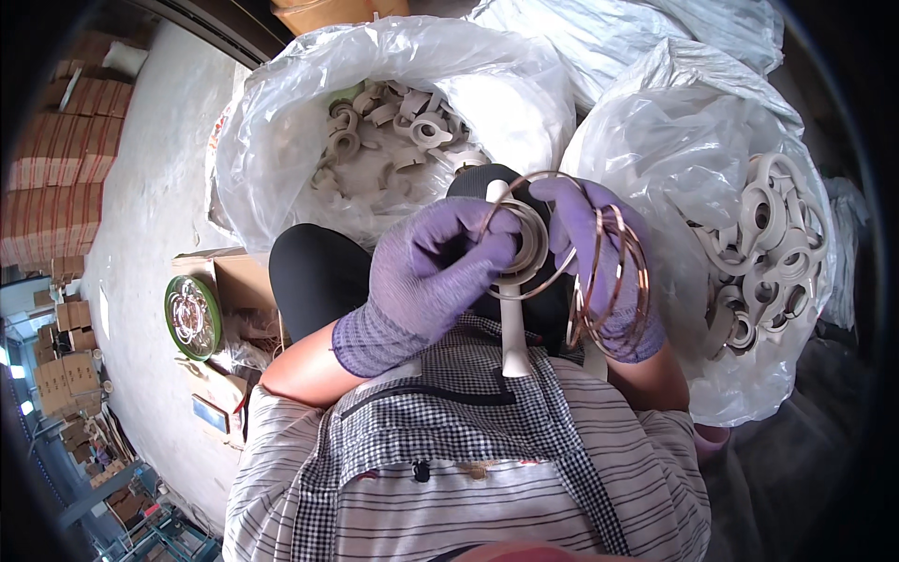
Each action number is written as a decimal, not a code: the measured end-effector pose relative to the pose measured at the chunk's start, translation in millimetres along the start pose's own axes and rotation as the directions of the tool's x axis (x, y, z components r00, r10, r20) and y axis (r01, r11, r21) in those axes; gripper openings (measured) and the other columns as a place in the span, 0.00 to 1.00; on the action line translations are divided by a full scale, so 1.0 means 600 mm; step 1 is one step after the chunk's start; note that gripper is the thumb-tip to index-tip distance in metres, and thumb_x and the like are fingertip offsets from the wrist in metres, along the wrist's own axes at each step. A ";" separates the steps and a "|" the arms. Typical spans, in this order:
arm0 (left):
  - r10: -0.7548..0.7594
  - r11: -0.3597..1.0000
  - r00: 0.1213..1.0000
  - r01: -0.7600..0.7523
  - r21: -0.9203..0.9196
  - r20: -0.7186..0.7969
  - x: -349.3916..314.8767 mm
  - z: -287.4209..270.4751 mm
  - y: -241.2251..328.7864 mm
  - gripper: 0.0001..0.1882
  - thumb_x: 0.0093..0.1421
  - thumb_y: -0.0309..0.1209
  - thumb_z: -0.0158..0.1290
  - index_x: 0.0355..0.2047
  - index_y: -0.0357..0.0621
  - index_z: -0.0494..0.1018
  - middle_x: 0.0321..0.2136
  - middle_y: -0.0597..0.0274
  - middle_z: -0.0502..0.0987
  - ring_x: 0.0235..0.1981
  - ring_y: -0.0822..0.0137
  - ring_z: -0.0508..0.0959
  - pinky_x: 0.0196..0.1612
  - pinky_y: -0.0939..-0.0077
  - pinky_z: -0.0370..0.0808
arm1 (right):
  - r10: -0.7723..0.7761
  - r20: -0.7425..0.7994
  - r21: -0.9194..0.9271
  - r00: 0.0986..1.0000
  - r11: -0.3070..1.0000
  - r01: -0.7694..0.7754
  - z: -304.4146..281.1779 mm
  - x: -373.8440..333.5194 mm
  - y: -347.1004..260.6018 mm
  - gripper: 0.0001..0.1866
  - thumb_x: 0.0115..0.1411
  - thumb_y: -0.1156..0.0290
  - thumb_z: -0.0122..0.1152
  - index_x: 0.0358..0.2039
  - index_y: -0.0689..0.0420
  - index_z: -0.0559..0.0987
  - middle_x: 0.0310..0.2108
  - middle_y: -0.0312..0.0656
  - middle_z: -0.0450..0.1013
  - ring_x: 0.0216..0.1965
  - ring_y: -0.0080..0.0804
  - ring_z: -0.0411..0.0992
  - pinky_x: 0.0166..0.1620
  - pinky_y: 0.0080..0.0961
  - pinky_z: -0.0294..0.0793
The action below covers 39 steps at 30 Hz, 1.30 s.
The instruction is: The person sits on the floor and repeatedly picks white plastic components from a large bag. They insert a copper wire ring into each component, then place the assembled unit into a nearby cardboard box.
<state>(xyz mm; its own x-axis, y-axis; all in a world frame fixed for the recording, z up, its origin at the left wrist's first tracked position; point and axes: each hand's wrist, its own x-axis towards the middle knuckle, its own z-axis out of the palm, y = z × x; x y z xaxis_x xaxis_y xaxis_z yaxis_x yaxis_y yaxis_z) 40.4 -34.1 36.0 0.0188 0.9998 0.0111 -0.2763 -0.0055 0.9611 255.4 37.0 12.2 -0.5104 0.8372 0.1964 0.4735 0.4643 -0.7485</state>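
Note:
Both of my hands wear purple knit gloves and meet over my lap. A pale plastic piece (513,337), with a round cup-like ring at its upper end and a straight handle below, lies between them. My left hand (426,267) pinches with thumb and forefinger at the cup's left edge, where a thin copper-coloured metal ring (538,175) passes. Its exact contact with the plastic is partly hidden by the fingers. Around my right hand (599,248) hang several more thin metal rings (643,281). The right fingers are bent by the cup's right side, touching the rings.
Beyond my knees, an open clear plastic bag (393,47) contains loose pale ring-shaped parts (429,131). Another bag (646,140) at right holds handled ring parts (763,215). At left are a green-rimmed round container (194,317) of shiny rings, a cardboard box (248,281) and stacked cartons (70,178).

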 end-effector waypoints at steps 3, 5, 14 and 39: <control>-0.026 1.000 0.998 0.027 0.011 -0.063 0.005 -0.004 0.002 0.12 0.68 0.27 0.58 0.49 0.35 0.78 0.39 0.64 0.83 0.38 0.77 0.79 0.45 0.80 0.78 | 0.149 -0.055 0.497 0.987 0.861 -0.103 -0.005 -0.015 0.007 0.24 0.73 0.58 0.48 0.55 0.68 0.76 0.30 0.41 0.73 0.29 0.27 0.71 0.35 0.24 0.73; -0.067 0.996 0.996 0.070 0.052 -0.052 0.005 -0.009 0.007 0.13 0.68 0.28 0.59 0.50 0.35 0.78 0.39 0.64 0.83 0.39 0.77 0.79 0.46 0.80 0.77 | 0.124 -0.143 0.835 0.982 0.547 0.053 -0.003 -0.009 0.002 0.28 0.74 0.52 0.47 0.53 0.68 0.76 0.26 0.40 0.71 0.24 0.28 0.68 0.33 0.27 0.71; -0.151 0.982 0.987 0.145 -0.121 -0.049 0.003 -0.012 -0.005 0.13 0.68 0.28 0.59 0.50 0.36 0.78 0.38 0.66 0.82 0.37 0.78 0.79 0.44 0.81 0.77 | -0.030 0.028 0.998 0.999 -0.061 -0.030 -0.005 -0.024 0.044 0.21 0.74 0.52 0.51 0.58 0.51 0.75 0.34 0.39 0.72 0.17 0.15 0.58 0.23 0.20 0.64; -0.281 0.951 0.960 0.277 -0.136 -0.012 0.010 -0.014 -0.010 0.14 0.69 0.36 0.59 0.49 0.39 0.79 0.31 0.69 0.81 0.23 0.83 0.72 0.26 0.89 0.69 | 0.220 0.053 0.958 0.974 0.264 -0.112 0.008 -0.049 -0.011 0.09 0.70 0.80 0.51 0.49 0.64 0.74 0.40 0.48 0.74 0.27 0.24 0.70 0.28 0.21 0.71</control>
<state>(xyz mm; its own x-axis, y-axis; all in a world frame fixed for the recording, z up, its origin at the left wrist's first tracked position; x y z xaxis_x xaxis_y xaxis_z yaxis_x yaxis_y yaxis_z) 33.8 -28.0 28.2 0.0841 0.9612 -0.2627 -0.3887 0.2744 0.8796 263.9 7.8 8.0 -0.4314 0.9021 -0.0069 -0.5051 -0.2479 -0.8267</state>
